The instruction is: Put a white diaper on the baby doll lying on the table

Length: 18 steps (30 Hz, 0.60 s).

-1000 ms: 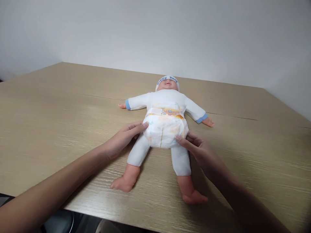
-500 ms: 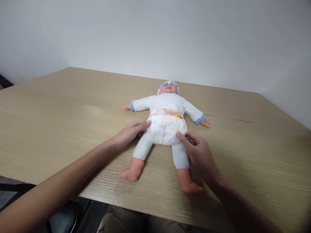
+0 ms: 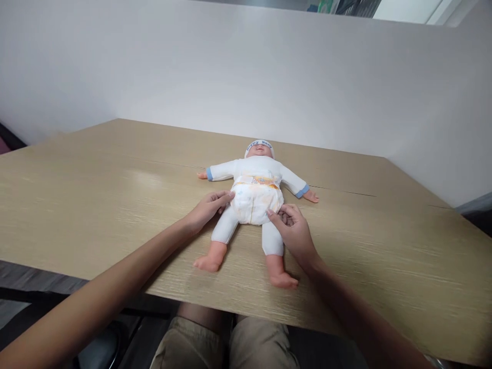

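A baby doll (image 3: 257, 165) in a white suit with blue cuffs and a lettered cap lies on its back, arms spread and feet toward me. Around its hips sits a white diaper (image 3: 253, 204) with an orange printed waistband. My left hand (image 3: 211, 206) pinches the diaper's edge at the left leg opening, thumb on top. At the opposite leg opening, my right hand (image 3: 291, 225) grips the diaper's edge between thumb and curled fingers. The fingertips of both hands are partly hidden by the diaper and the doll's legs.
The doll rests on a light wooden table (image 3: 115, 205) with a thin seam running across it. Behind stands a pale wall or partition (image 3: 230, 72). My knees (image 3: 261, 343) are under the table's near edge, and a dark seat (image 3: 102, 348) shows at lower left.
The view has tilted and shifted, so more of the background and my knees shows. Both hands stay at the diaper's leg edges, with little visible change in their grip.
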### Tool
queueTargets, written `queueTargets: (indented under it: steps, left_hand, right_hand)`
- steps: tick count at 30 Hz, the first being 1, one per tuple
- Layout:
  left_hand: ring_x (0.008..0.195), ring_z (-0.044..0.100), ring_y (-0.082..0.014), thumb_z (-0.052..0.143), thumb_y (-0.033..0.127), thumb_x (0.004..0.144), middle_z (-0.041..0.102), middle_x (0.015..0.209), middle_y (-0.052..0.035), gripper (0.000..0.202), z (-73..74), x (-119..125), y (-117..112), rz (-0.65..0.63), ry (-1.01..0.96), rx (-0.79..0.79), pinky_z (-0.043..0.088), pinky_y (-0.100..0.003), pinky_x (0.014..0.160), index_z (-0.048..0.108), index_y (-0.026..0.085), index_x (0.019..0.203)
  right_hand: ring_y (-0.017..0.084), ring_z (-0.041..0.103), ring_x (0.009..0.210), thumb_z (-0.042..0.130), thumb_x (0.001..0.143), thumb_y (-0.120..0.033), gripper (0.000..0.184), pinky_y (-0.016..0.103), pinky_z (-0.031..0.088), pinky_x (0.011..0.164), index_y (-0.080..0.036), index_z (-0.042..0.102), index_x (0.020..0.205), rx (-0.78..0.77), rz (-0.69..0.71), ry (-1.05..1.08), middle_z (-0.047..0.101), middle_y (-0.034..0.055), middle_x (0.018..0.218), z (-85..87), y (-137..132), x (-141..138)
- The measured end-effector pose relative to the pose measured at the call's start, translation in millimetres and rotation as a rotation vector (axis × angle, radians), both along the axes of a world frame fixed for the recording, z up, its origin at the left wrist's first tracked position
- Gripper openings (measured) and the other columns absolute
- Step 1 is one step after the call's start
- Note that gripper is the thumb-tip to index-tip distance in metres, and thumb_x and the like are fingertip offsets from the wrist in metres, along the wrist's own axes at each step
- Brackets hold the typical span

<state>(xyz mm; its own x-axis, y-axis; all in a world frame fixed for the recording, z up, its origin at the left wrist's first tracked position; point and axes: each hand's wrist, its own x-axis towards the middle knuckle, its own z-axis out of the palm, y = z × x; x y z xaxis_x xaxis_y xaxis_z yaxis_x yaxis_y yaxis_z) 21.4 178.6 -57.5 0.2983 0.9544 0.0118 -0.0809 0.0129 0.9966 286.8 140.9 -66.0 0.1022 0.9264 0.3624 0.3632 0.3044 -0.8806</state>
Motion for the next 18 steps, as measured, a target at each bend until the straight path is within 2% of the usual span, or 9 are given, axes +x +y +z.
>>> queueTargets:
  steps: [3, 5, 7, 10, 12, 15, 18]
  left_hand:
    - [0.067, 0.037, -0.0152, 0.08, 0.064, 0.092, 0.046, 0.073, 0.0031, 0.046, -3.8, 2, -6, 0.052, -0.018, 0.014, 0.028, -0.029, 0.063, 0.068, 0.02, 0.086]
    - [0.069, 0.044, -0.0156, 0.081, 0.062, 0.091, 0.055, 0.076, 0.0021, 0.044, -7.7, 2, -10, 0.083, -0.025, 0.038, 0.033, -0.029, 0.064, 0.073, 0.02, 0.1]
    - [0.073, 0.051, -0.0166, 0.08, 0.061, 0.092, 0.063, 0.083, 0.0002, 0.046, -12.8, 1, -14, 0.121, 0.001, 0.08, 0.04, -0.029, 0.066, 0.073, 0.02, 0.112]
    - [0.079, 0.062, -0.0184, 0.066, 0.063, 0.099, 0.074, 0.104, -0.0056, 0.049, -21.0, -5, -15, 0.207, 0.225, 0.248, 0.05, -0.031, 0.072, 0.069, 0.02, 0.123]
    - [0.081, 0.065, -0.019, 0.058, 0.062, 0.103, 0.076, 0.116, -0.0086, 0.048, -25.1, -12, -14, 0.273, 0.402, 0.357, 0.054, -0.033, 0.075, 0.067, 0.02, 0.124]
    - [0.083, 0.065, -0.0219, 0.058, 0.056, 0.102, 0.075, 0.119, -0.0104, 0.04, -26.9, -24, -7, 0.374, 0.573, 0.443, 0.056, -0.038, 0.081, 0.066, 0.02, 0.12]
    - [0.114, 0.064, -0.0337, 0.063, 0.045, 0.098, 0.071, 0.132, -0.0162, 0.035, -25.0, -34, 7, 0.474, 0.748, 0.554, 0.049, -0.053, 0.108, 0.065, 0.02, 0.122]
  right_hand:
    - [0.018, 0.054, 0.078, 0.083, 0.088, -0.062, 0.045, 0.034, 0.05, 0.074, -0.021, 0.073, 0.105, 0.019, 0.012, -0.01, 0.06, 0.002, 0.097, -7.3, -8, 6]
    - [0.018, 0.057, 0.077, 0.081, 0.091, -0.061, 0.049, 0.033, 0.052, 0.072, -0.021, 0.072, 0.119, 0.005, 0.042, -0.028, 0.063, 0.0029, 0.101, -11.5, -14, 15]
    - [0.018, 0.06, 0.075, 0.075, 0.097, -0.062, 0.051, 0.033, 0.054, 0.071, -0.021, 0.068, 0.125, 0.004, 0.069, -0.099, 0.067, 0.0035, 0.101, -14.4, -19, 27]
    - [0.02, 0.067, 0.079, 0.054, 0.11, -0.063, 0.047, 0.034, 0.057, 0.074, -0.02, 0.066, 0.127, 0.068, 0.043, -0.281, 0.073, 0.0054, 0.1, -16.0, -22, 48]
    - [0.022, 0.07, 0.085, 0.043, 0.115, -0.06, 0.047, 0.036, 0.058, 0.079, -0.02, 0.065, 0.126, 0.123, -0.004, -0.369, 0.075, 0.0073, 0.101, -15.5, -20, 61]
    - [0.027, 0.068, 0.096, 0.046, 0.113, -0.056, 0.042, 0.043, 0.056, 0.092, -0.02, 0.066, 0.121, 0.198, -0.074, -0.467, 0.075, 0.0114, 0.107, -12.8, -10, 78]
    - [0.034, 0.063, 0.112, 0.054, 0.108, -0.049, 0.034, 0.051, 0.048, 0.107, -0.019, 0.067, 0.116, 0.267, -0.133, -0.602, 0.073, 0.0162, 0.116, -9.2, 9, 87]
